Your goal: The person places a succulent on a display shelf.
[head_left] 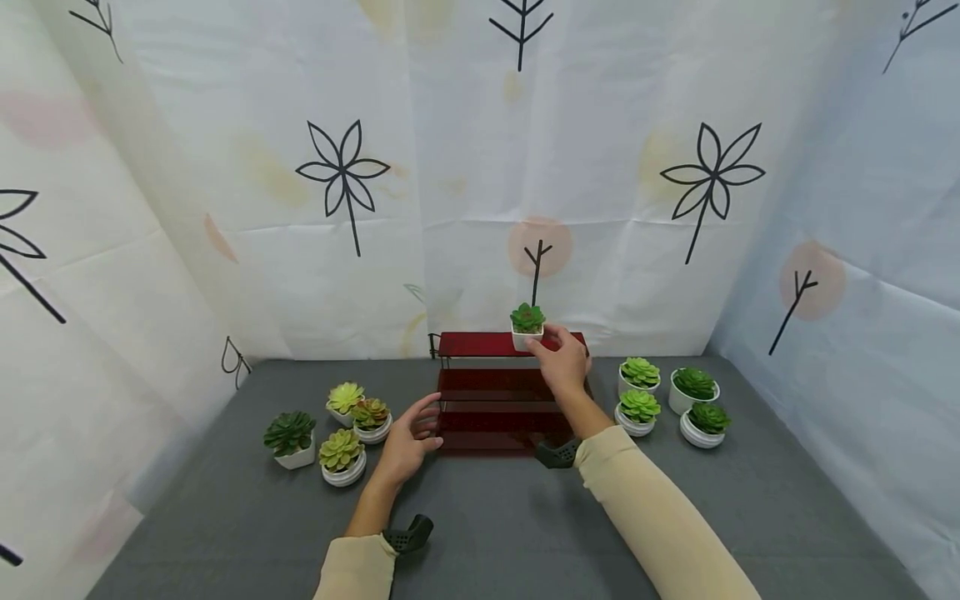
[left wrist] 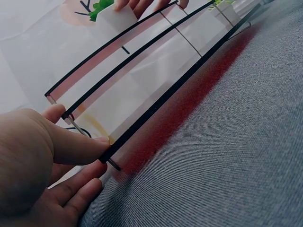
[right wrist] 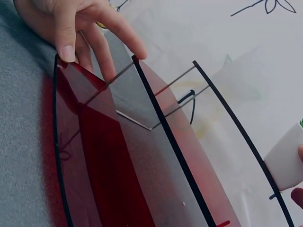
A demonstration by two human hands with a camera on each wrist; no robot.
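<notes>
A small green succulent in a white pot (head_left: 527, 340) is at the top tier of a dark-red, see-through three-tier rack (head_left: 495, 385). My right hand (head_left: 562, 364) pinches that pot from its right side; whether the base bears on the tier I cannot tell. At the rack's left end is my left hand (head_left: 405, 446). In the right wrist view the left hand (right wrist: 90, 28) has its thumb on the lowest tier's corner and a fingertip at the middle tier's corner, fingers spread and fairly straight. The left wrist view also shows the pot (left wrist: 113, 21) in the right fingers.
Left of the rack stand several potted succulents, among them a dark green one (head_left: 291, 437) and a yellow-green one (head_left: 341, 454). On the right are more, including a bright green one (head_left: 639, 406) and a darker one (head_left: 693, 385). A patterned white cloth (head_left: 465, 167) hangs behind the grey table (head_left: 495, 525).
</notes>
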